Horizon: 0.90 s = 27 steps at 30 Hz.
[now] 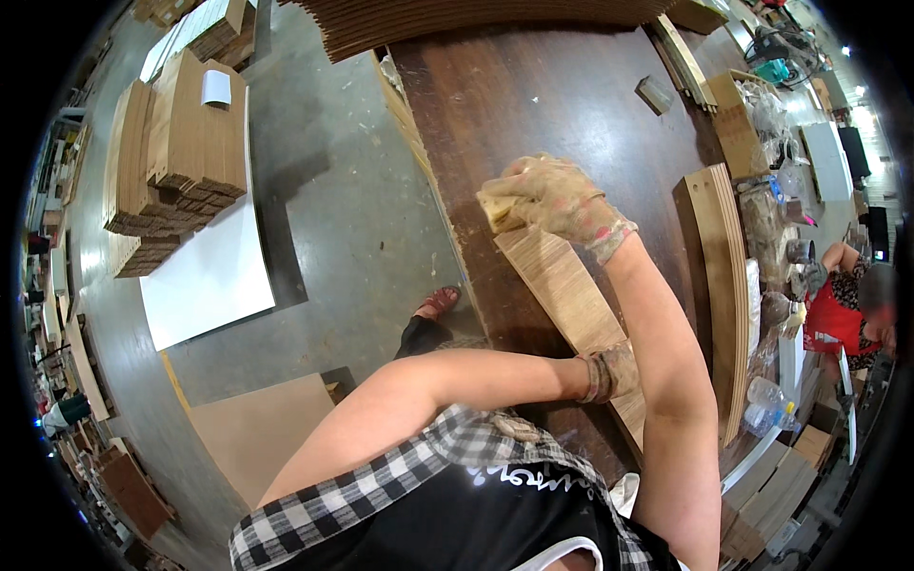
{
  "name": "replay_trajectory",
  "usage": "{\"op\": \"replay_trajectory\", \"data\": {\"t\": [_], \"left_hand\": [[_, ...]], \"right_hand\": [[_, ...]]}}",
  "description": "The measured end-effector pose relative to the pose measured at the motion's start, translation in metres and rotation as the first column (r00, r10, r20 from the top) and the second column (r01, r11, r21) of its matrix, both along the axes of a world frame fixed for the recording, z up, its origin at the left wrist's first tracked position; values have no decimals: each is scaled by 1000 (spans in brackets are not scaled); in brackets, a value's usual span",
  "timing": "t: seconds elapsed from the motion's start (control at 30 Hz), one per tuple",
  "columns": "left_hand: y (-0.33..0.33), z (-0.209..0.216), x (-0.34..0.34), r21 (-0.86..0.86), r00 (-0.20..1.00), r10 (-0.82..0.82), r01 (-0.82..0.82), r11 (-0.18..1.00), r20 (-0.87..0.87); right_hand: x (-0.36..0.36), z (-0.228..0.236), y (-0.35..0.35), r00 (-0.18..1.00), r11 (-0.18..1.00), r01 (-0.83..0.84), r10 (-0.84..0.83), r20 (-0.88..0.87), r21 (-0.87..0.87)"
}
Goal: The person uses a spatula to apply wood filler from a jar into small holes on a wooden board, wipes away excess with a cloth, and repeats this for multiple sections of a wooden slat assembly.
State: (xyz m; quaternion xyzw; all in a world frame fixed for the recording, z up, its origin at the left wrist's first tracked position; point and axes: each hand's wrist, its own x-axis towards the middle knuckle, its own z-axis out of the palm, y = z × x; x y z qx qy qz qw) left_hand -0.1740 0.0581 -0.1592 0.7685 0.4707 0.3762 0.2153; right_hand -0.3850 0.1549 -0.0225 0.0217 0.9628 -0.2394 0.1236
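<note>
A long, light-brown wooden board (562, 285) lies slantwise on the dark brown table (505, 86). My right hand (557, 198), in a stained work glove, is closed round a yellowish block (499, 211) that looks like a sanding sponge, at the board's far end. Lower down, my gloved left hand (611, 371) rests on the same board. My right forearm crosses in front of it and hides its fingers.
Stacked boards (716, 285) stand along the table's right side. A small wood block (654, 95) and a cardboard box (738, 124) with plastic are farther off. Corrugated sheets (476, 24) overhang the far edge. Board stacks (181, 143) stand on the left floor. A person in red (833, 319) is at right.
</note>
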Motion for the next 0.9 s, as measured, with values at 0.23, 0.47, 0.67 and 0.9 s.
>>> {"op": "replay_trajectory", "data": {"t": [0.23,0.47,0.67,0.9], "left_hand": [[-5,36,-27,8,994,-94,95,995,-54],[1,22,-13,76,995,33,-26,997,-92],[8,79,-48,-337,840,-418,304,891,-347],[8,25,-10,-96,937,-192,171,981,-291]], "right_hand": [[10,-20,25,994,992,69,-60,-93,102],[9,11,20,991,981,52,-73,108,187],[23,32,7,979,969,64,-108,175,238],[65,15,29,983,942,171,-144,-113,288]]}}
